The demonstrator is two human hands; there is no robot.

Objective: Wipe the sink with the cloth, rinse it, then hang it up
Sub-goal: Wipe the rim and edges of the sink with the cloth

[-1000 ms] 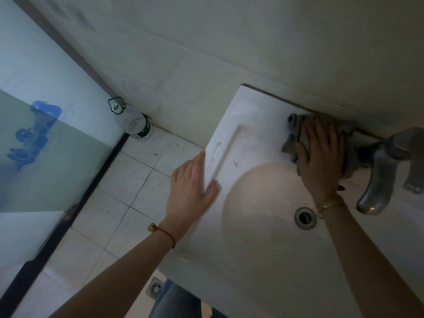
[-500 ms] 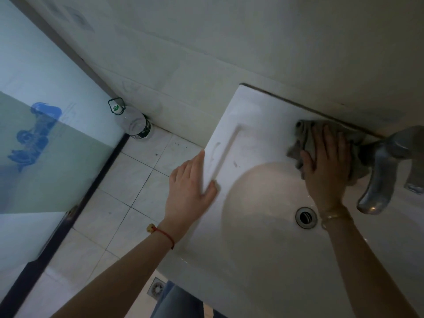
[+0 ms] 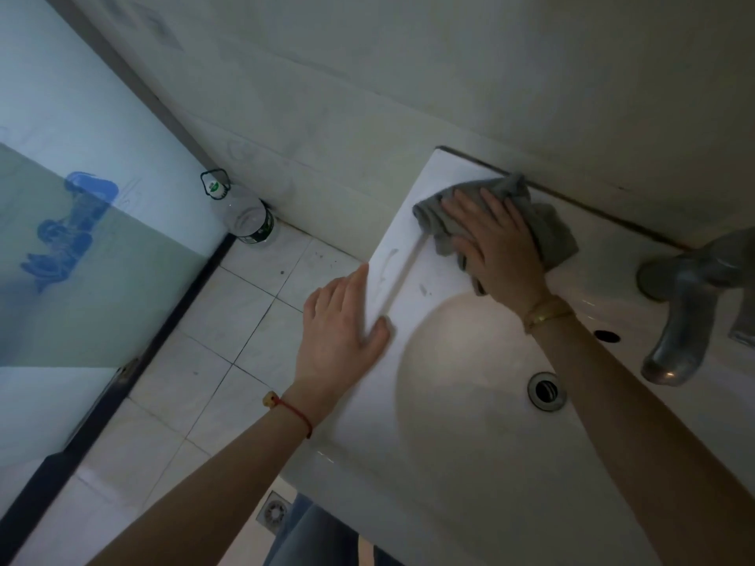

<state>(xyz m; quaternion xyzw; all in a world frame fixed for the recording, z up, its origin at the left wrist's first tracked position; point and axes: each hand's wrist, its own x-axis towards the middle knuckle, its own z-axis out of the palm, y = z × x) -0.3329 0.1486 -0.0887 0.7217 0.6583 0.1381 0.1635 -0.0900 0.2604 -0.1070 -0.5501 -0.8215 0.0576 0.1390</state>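
Observation:
A white sink (image 3: 412,455) is fixed against the tiled wall, with a round bowl and a metal drain (image 3: 546,390). A grey cloth (image 3: 549,228) lies crumpled on the sink's back left ledge, close to the wall. My right hand (image 3: 496,243) presses flat on the cloth, fingers spread and pointing toward the sink's left corner. My left hand (image 3: 343,332) rests flat on the sink's left rim, fingers apart, holding nothing. A grey metal tap (image 3: 680,320) stands at the right, apart from the cloth.
A plastic water bottle (image 3: 247,214) stands on the tiled floor in the corner by the wall. A frosted glass door (image 3: 81,247) with a dark frame runs along the left. A floor drain (image 3: 275,512) lies below the sink's front edge.
My right hand has slid the cloth left along the back ledge, away from the tap and toward the sink's left corner. My left hand has stayed on the rim.

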